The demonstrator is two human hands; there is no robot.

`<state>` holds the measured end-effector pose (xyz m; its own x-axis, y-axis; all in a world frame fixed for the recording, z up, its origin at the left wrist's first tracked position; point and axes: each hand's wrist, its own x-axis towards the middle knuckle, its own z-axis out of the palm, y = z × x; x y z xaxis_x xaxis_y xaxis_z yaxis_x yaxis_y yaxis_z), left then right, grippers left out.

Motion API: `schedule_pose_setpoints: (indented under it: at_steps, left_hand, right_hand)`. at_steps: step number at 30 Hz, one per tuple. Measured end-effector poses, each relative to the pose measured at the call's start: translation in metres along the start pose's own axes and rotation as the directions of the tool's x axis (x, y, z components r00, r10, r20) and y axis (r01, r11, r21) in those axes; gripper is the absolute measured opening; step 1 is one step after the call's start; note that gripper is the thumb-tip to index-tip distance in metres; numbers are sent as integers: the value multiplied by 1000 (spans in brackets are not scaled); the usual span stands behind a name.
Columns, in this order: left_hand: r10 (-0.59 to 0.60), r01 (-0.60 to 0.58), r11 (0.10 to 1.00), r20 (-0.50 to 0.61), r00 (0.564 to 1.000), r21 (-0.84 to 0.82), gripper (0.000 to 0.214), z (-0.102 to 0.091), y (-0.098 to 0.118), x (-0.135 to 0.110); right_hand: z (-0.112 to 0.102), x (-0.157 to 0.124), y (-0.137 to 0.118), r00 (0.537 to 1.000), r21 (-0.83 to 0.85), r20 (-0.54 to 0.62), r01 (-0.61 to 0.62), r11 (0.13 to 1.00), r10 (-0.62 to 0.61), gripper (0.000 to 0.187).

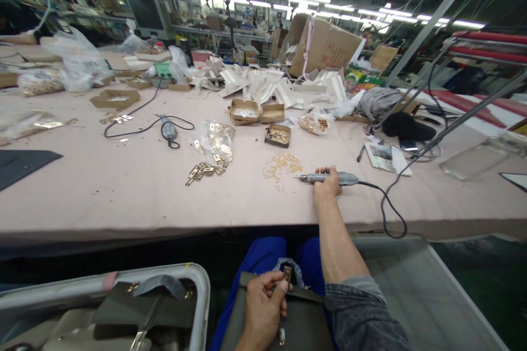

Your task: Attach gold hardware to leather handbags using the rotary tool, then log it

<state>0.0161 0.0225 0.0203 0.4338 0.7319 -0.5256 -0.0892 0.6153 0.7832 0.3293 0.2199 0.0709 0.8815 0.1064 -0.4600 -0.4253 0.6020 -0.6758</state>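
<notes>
Here, just right of the frame's centre, the right hand point(327, 184) lies over a grey pen-shaped power tool point(329, 177). The fingers curl over its barrel, so the grip is closed on it while the tool rests flat on the pink table point(123, 186). Its tip points left toward a scatter of small gold screws point(282, 164), and its black cord point(387, 203) loops off the table edge to the right.

At the bottom centre the left hand point(263, 301) pinches a small brass fitting point(287, 273) between thumb and bent fingers, upright against the top edge of a dark bag point(304, 318) on the lap.

To do this well, I judge, the right hand wants a hold near the barrel's middle and a clean lift, so the tip does not sweep the screws. The cord needs slack enough not to snag on the table edge. The left pinch should be firm and low on the fitting, so it does not slip off the bag's edge.

Brass plates point(203, 170) lie left of centre.
</notes>
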Motion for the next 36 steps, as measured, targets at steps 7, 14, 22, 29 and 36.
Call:
schedule_pose_setpoints:
  at_steps: [7, 14, 22, 29, 36]
  left_hand:
    - [3, -3, 1000, 0, 1000, 4, 75, 1, 3, 0]
    - [5, -5, 1000, -7, 1000, 6, 76, 0, -2, 1]
    - [-6, 6, 1000, -8, 1000, -4, 76, 1, 2, 0]
    - [-4, 3, 1000, -16, 1000, -16, 79, 0, -7, 3]
    - [63, -63, 998, -19, 998, 0, 70, -4, -28, 7]
  right_hand:
    - [-1, 0, 0, 1000, 18, -2, 13, 1000, -12, 19]
    - [-3, 4, 1, 999, 25, 44, -4, 1000, 3, 20]
    - [-5, 7, 4, 997, 32, 78, 3, 999, -5, 25]
    - [-8, 4, 2, 996, 44, 92, 5, 999, -9, 24]
    - [-15, 6, -4, 991, 60, 136, 3, 998, -11, 29]
